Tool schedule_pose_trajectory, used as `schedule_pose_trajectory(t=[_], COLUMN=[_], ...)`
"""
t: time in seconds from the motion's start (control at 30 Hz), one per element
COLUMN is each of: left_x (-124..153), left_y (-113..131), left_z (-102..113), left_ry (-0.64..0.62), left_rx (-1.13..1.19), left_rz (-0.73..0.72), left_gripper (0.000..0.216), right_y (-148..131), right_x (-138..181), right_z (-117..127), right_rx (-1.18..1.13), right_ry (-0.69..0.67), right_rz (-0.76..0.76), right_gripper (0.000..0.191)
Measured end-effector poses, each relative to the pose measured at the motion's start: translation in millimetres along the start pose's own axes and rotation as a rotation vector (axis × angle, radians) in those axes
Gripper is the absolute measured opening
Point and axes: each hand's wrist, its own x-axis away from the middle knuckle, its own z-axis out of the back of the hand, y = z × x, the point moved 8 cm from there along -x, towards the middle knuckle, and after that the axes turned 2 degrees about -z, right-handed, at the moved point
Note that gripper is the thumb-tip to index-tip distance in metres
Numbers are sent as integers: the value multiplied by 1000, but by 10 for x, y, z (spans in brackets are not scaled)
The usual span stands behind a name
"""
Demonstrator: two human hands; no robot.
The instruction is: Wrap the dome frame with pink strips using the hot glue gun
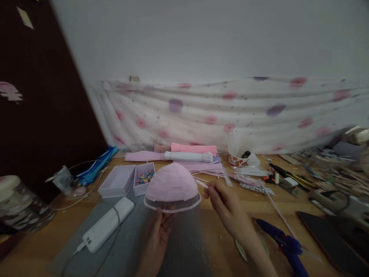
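Note:
A clear dome (173, 181) covered in rows of pale pink fuzzy strips is held up in front of me. A bare see-through band shows above its pink-edged rim. My left hand (163, 227) grips that rim from below, with some fingers behind the clear part. Just right of the dome, my right hand (221, 198) pinches a pale pink chenille stem (202, 184), whose far end points toward the dome's side. Whether that end touches the dome I cannot tell.
Bundles of chenille stems (193, 149) lie along the wall. Left stand a bead box (145, 177), an open white box (117, 181) and a white power bank (108, 225) on a grey mat. Right lie a blue glue gun (284, 242), pliers (291, 175) and a dark phone-like slab (325, 238).

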Motion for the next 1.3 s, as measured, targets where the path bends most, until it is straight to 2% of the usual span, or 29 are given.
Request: schedule_pose_trajectory(t=[0.1, 0.17, 0.3, 0.4, 0.7, 0.87, 1.0, 1.17, 1.3], left_x=[-47, -79, -125, -145, -189, -195, -186, -190, -206], left_y=[30, 55, 116, 144, 215, 290, 325, 408, 462], left_z=[-70, -113, -204, -275, -362, -409, -457, -409, -277], left_ry=[-17, -26, -35, -36, -34, -40, -97, -127, -99], left_rx=[-14, -30, -75, -118, -336, -478, -490, -450, -485], left_rz=[-26, -35, -62, -86, -186, -278, -261, -224, -260], left_gripper=[37, 40, 41, 39, 43, 42, 41, 38, 33], right_y=[195, 319, 528, 546, 494, 482, 540, 567, 553], right_x=[140, 185, 205, 189, 156, 181, 179, 118, 67], right_z=[-151, -261, -478, -551, -576, -557, -501, -444, -417], right_rx=[-6, -14, 87, 118, 128, 101, 145, 177, 194], right_ry=[-12, -41, -196, -252, -212, -188, -145, -110, -106], right_rz=[-79, -112, -212, -227, -217, -197, -181, -143, -124], right_gripper=[35, 32, 35, 34, 32, 40, 40, 43, 42])
